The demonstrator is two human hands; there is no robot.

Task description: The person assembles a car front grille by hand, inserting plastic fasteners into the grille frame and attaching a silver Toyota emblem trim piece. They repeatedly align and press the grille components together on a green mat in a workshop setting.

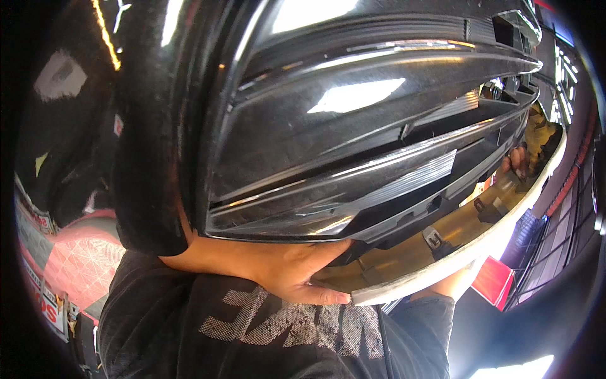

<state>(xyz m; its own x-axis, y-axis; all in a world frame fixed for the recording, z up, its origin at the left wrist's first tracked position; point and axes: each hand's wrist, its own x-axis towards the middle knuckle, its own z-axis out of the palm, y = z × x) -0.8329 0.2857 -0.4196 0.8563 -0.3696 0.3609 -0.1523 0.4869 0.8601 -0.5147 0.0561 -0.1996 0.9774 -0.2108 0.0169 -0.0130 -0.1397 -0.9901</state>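
A large glossy black car grille (353, 120) with long slats fills the middle of the view. Along its lower right side curves a pale-edged bumper shell (404, 287), its inside yellowish with small metal clips (433, 239). My left hand (293, 268) comes in from the left below the grille. Its thumb presses on the near end of the shell, while its fingertips are partly hidden in the gap by the grille. My right wrist passes beneath the shell; fingers of my right hand (517, 162) curl inside its far part, the palm hidden.
A pink and grey patterned surface (88, 259) lies at the left, beside printed cards (49, 316). Beyond the shell at the right are a red flat object (493, 282) and dark grid-like racks (552, 252). My dark printed shirt (297, 325) is close below the shell.
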